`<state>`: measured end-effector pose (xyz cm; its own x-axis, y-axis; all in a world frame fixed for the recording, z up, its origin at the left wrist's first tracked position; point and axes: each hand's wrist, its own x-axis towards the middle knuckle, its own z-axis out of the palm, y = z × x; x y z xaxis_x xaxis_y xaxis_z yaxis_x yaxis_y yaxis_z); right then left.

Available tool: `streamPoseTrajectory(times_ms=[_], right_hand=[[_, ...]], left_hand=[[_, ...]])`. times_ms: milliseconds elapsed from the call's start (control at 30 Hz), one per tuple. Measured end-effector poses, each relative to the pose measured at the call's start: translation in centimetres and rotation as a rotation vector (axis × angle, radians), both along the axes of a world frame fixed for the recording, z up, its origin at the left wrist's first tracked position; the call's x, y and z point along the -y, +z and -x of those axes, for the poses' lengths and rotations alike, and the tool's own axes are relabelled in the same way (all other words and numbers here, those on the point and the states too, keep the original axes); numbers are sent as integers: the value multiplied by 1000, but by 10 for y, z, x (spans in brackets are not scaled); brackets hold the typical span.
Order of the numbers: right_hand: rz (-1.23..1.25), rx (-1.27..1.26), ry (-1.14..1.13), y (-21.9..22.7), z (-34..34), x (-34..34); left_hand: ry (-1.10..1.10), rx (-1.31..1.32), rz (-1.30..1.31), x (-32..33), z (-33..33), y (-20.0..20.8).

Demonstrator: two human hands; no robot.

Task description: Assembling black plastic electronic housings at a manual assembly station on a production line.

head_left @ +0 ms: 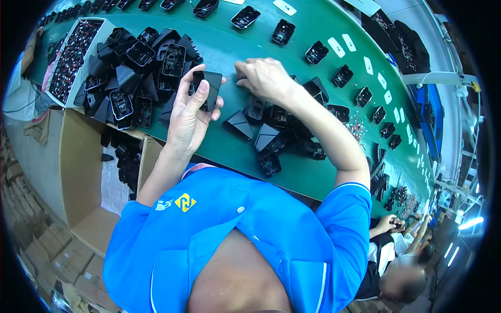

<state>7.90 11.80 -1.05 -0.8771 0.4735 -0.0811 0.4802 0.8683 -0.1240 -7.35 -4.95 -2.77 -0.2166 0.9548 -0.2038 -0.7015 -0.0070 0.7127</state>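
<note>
My left hand [188, 112] is closed round a black plastic housing [213, 87], thumb on its near face, holding it up over the green table [219, 49]. Just to the right, my right hand [265, 79] hovers with its fingers curled in; its fingertips face the housing but stay apart from it. What those fingers hold, if anything, is hidden. A big heap of similar black housings [125, 78] lies left of my left hand. Under my right forearm is a smaller, loose group of housings [267, 136], some with their hollow insides showing.
A white box [100, 32] of small wired parts stands at the far left. Housings [317, 52] and white flat plates [336, 47] line the table's far side. An open cardboard box [83, 172] sits below the left edge. Another person's hands [387, 223] work at the right.
</note>
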Motion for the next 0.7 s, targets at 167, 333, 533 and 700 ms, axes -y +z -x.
streamPoseTrajectory(times_ms=[167, 333, 533, 700], right_hand=[[42, -226, -45, -12, -8, 4], [427, -683, -266, 32, -27, 23], [261, -1001, -255, 50, -35, 74], [-21, -850, -211, 41, -47, 84]], left_hand=[[-51, 320, -102, -4, 0, 11], [-92, 425, -69, -17, -9, 22], [-167, 496, -62, -29, -36, 40], [-319, 377, -203, -32, -44, 28]])
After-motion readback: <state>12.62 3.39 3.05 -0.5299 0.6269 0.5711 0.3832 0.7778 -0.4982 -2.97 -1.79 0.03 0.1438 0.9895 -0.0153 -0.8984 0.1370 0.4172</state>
